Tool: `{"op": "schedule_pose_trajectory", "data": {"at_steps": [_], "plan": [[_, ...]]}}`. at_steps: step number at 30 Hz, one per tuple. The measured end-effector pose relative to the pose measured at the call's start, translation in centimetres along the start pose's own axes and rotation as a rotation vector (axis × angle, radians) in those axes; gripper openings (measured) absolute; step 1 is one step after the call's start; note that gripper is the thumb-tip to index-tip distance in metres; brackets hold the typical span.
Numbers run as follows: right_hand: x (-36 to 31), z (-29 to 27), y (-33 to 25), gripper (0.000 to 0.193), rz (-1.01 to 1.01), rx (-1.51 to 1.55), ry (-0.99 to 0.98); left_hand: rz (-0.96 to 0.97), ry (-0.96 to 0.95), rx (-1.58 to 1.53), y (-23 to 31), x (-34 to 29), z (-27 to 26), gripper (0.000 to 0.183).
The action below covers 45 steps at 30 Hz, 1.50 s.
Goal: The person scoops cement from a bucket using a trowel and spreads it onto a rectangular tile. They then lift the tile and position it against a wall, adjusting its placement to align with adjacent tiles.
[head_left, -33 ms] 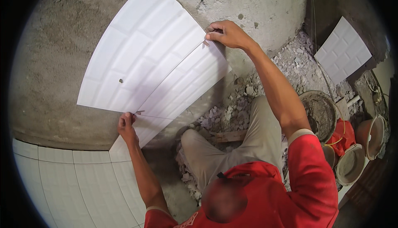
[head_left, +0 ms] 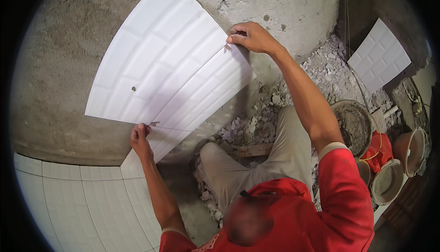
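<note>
A large white wall tile (head_left: 160, 55) with a raised brick pattern and a small hole stands against the rough wall. Below it, across a thin joint, is a lower white tile (head_left: 208, 84). At the joint's near-left end, my left hand (head_left: 140, 138) is closed, fingertips pinched at the upper tile's corner beside a small brown wedge (head_left: 154, 124). What it pinches is too small to make out. My right hand (head_left: 250, 36) grips the upper tile's right corner between thumb and curled fingers. Another small brown wedge (head_left: 228, 47) sits in the joint just under that thumb.
Finished white tiling (head_left: 98, 201) covers the lower left. Broken rubble (head_left: 261, 128) lies around my legs. At right are a bucket of grey mortar (head_left: 350, 123), a red plastic bag (head_left: 379, 149), more buckets (head_left: 387, 183), and a loose white tile (head_left: 380, 55) leaning by the wall.
</note>
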State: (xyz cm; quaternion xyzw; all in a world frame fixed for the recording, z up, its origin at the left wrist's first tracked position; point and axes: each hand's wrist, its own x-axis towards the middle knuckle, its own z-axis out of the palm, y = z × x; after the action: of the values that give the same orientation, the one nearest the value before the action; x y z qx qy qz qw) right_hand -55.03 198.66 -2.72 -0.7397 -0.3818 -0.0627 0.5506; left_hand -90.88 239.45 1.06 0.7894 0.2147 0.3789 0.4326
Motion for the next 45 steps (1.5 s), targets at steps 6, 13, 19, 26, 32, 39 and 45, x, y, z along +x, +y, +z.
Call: {"op": "schedule_pose_trajectory", "data": {"at_steps": [6,13,19,26,32,39,45], "plan": [[0.5,0.0,-0.5,0.042,0.02,-0.048,0.039,-0.011,0.002,-0.024,-0.6,0.7,0.2,0.027],[0.4,0.6,0.1,0.045,0.007,-0.053,0.089,-0.011,0.017,-0.04,-0.8,0.6,0.4,0.026],[0.7,0.9,0.9,0.041,0.007,-0.043,0.093,-0.01,0.029,-0.036,-0.6,0.6,0.6,0.025],[0.6,1.1,1.1,0.038,0.014,-0.039,0.096,-0.026,0.046,-0.065,-0.8,0.5,0.6,0.026],[0.7,1.2,1.3,0.037,0.008,-0.088,0.107,-0.03,0.053,-0.063,-0.8,0.6,0.6,0.026],[0.6,1.4,1.4,0.037,0.027,-0.025,0.11,-0.027,0.053,-0.068,-0.8,0.5,0.6,0.026],[1.0,0.6,1.2,0.058,0.156,-0.036,-0.044,-0.024,0.053,-0.044,-0.9,0.6,0.5,0.025]]}}
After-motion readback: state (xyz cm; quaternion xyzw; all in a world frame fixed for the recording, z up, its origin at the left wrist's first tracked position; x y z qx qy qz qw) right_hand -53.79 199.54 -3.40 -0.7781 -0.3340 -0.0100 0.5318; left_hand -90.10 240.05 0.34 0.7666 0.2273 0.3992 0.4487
